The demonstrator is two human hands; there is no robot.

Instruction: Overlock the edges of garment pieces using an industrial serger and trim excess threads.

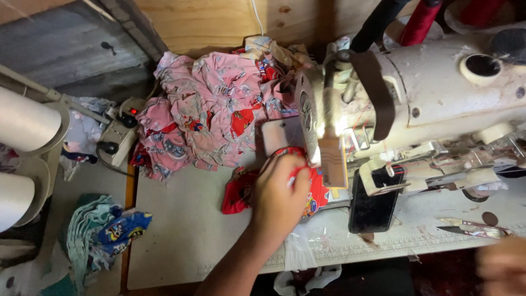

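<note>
Pinching red fabric (315, 192), left fingers (290, 175) closed

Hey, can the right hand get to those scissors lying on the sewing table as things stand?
Probably yes. The right hand, blurred at the lower edge, is just below the scissors, with only bare table between them. The left hand is busy on red fabric.
</note>
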